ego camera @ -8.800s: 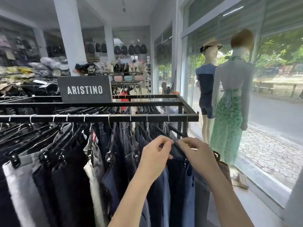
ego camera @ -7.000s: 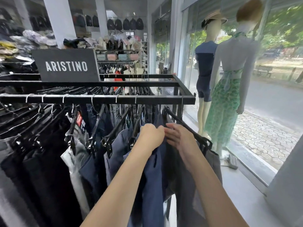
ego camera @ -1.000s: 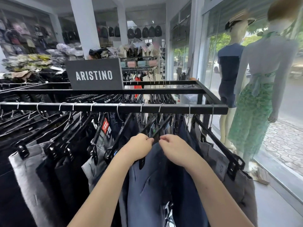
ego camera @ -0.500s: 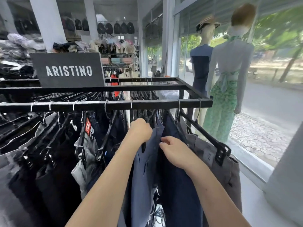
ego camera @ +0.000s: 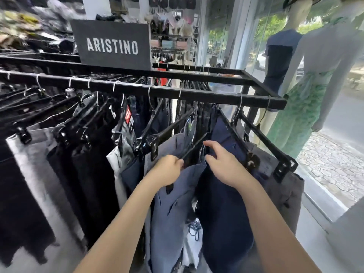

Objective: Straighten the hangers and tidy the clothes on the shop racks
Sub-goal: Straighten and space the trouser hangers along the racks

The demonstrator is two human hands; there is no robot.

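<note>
A black metal rack rail [ego camera: 197, 94] carries a row of trousers on black clip hangers. My left hand [ego camera: 167, 170] grips the waistband of grey-blue trousers [ego camera: 169, 213] at the near end of a black hanger [ego camera: 194, 148]. My right hand [ego camera: 222, 164] pinches the waistband of navy trousers [ego camera: 222, 213] hanging just to the right, thumb and forefinger at the same hanger end. Grey trousers [ego camera: 283, 194] hang at the rack's right end, dark and pale trousers [ego camera: 65, 164] to the left.
An ARISTINO sign [ego camera: 112, 46] stands on the rack's back rail. Two dressed mannequins [ego camera: 315, 75] stand at the shop window on the right, close to the rack's end. A pale wall corner [ego camera: 346, 239] is at the lower right. Shelves of clothes fill the back.
My hands have come lower on the hanger to its near end; the left now grips the grey-blue waistband, the right pinches the navy one. The view has swung left.
</note>
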